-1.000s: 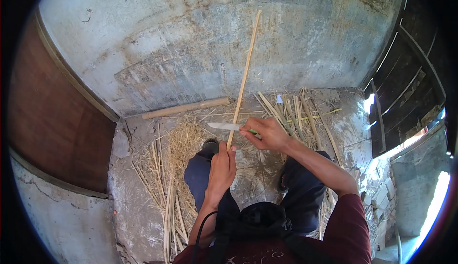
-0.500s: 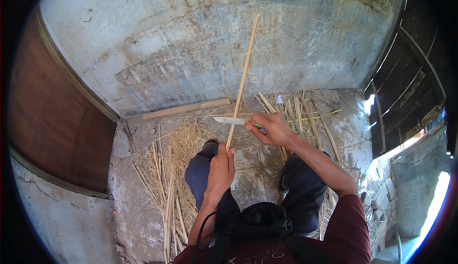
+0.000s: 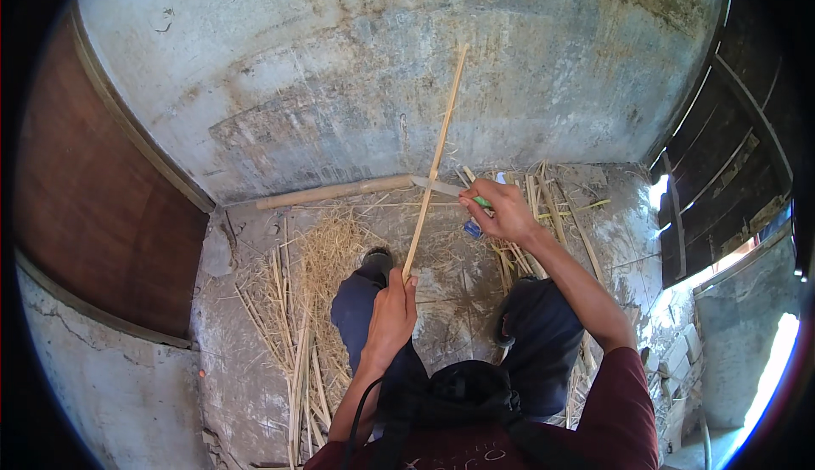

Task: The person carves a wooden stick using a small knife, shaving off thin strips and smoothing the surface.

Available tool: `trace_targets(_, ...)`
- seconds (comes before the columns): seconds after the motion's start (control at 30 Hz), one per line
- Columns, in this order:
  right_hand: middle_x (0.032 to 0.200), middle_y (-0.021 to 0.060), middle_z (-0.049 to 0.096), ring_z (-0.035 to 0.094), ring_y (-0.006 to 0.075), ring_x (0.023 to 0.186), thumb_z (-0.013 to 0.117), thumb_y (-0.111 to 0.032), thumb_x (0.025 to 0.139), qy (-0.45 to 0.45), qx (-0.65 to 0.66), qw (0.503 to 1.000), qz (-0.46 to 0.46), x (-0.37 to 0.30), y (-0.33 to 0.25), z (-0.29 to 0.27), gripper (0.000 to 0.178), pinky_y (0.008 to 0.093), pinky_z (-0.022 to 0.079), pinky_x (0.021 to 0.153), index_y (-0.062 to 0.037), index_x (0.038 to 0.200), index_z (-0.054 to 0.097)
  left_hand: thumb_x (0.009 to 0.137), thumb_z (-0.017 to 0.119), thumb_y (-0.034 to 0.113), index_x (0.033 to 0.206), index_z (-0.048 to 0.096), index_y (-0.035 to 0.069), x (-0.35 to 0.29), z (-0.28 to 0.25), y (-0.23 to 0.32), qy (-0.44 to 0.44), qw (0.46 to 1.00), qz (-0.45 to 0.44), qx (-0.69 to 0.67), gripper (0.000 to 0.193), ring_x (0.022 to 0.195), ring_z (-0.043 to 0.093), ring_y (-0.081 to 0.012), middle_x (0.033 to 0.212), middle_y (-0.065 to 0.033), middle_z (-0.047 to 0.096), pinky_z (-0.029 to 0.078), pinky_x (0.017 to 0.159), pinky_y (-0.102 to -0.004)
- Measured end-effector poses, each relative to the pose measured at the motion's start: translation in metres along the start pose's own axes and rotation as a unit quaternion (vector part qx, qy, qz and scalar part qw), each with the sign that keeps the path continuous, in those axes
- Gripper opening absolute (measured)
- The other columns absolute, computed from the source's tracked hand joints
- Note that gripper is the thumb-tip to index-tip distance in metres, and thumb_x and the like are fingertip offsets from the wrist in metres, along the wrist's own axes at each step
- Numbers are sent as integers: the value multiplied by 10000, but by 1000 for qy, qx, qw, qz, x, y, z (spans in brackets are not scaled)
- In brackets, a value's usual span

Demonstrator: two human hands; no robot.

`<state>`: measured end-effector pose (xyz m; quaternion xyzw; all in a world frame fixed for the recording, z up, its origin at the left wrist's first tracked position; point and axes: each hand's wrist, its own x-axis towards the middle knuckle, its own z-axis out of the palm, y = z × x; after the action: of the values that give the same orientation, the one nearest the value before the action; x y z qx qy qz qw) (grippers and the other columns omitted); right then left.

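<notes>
Wall [image 3: 323,88]: from my end of the feed, it stood stained behind the work.
Floor [image 3: 454,317]: dusty, littered either side of the legs [image 3: 548,321].
Loose sticks [image 3: 302,377]: these lay to left and right; I could not tell trimmed from untouched, so the amount left was unclear to me.
Pole [image 3: 340,191]: lay near the wall's foot, apparently uncut.
Pile of shavings [image 3: 325,249]: sat by the left leg; I took its bulk to mean much shaving was done.
Strip [image 3: 449,118]: slanted up and away from the left grip [image 3: 391,313], thin curls along it; I judged it part-finished.
Left grip: closed around the strip's near end.
Right grip [image 3: 508,213]: wrapped around the knife's green handle.
Knife [image 3: 447,188]: its blade crossed the strip partway along.
</notes>
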<state>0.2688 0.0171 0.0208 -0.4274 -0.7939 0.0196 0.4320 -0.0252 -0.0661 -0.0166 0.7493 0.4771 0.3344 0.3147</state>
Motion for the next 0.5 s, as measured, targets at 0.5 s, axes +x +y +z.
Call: trace_targets(0.5,886,156,732,707,375,710,748,-116,1000,1,14,1000,5,3,-6,2,99,449,554,631,-40,1019,687,1155,526,168,1093,460,-17,-17,-4,-3,-18,999,-25,10,207,753,641,-581,738,-340,627,457,627,-632)
